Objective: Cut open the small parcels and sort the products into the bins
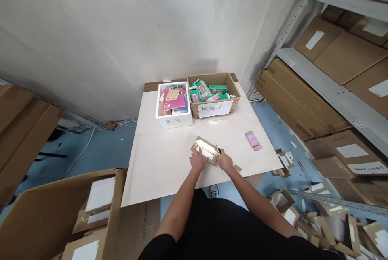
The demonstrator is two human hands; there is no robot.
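Note:
A small taped cardboard parcel [205, 148] lies flat on the white table [157, 163]. My left hand [197, 160] rests on the parcel's near left corner, fingers pressed down on it. My right hand [224, 161] is closed around a small yellow and black cutter [218, 150] whose tip meets the parcel's right end. A scrap of brown tape [237, 168] lies just right of that hand.
At the table's back stand a white box [173, 106] of pink items and a labelled cardboard box [214, 95] of green packs. A pink item [253, 140] lies to the right. An open carton [60, 215] sits at lower left, shelves of cartons [333, 74] at right, torn cardboard [315, 219] on the floor.

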